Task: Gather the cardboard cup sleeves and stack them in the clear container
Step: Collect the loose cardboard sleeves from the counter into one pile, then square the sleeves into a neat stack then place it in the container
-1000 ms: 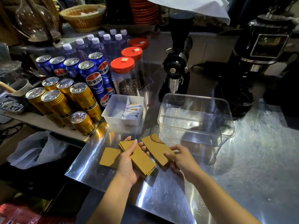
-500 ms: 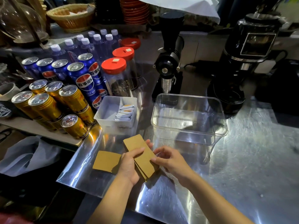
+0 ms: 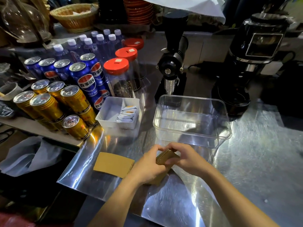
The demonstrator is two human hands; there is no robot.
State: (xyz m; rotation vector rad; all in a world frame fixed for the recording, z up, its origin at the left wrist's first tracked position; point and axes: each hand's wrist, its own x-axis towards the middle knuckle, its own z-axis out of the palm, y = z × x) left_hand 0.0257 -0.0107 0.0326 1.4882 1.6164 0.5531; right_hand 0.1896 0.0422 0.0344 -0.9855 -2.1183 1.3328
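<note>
Stack of sleeves (image 3: 165, 157): brown cardboard, flattened, held on edge just in front of the clear container (image 3: 191, 119), above the steel counter (image 3: 246, 161). The layered edges face up; the long axis runs from near left to far right, tilted up at the far end. How many sleeves are in the stack cannot be told.

Left hand (image 3: 147, 167): curled around the near and left side of the stack, fingers closed on it.

Right hand (image 3: 185, 158): curled over the far and right side of the same stack, fingertips pressed to its top edge.

Single sleeve (image 3: 113, 164): lies flat on the counter, left of the stack and forward-left of the container, long axis roughly left to right.

Clear container: rectangular, open-topped, upright, nothing inside; long axis left to right.

White tray (image 3: 119, 112): just left of the container, with small white packets in its right compartment.

Jars with red lids (image 3: 118, 76), blue cans (image 3: 85, 79) and gold cans (image 3: 49, 105): farther left of the container; the gold cans sit on a board.

Black grinder (image 3: 172, 59): directly behind the container. A larger black machine (image 3: 250, 63) stands behind and right of it.

Surface: shiny scuffed steel, strongly reflective. Room: dim, cluttered drinks counter.
</note>
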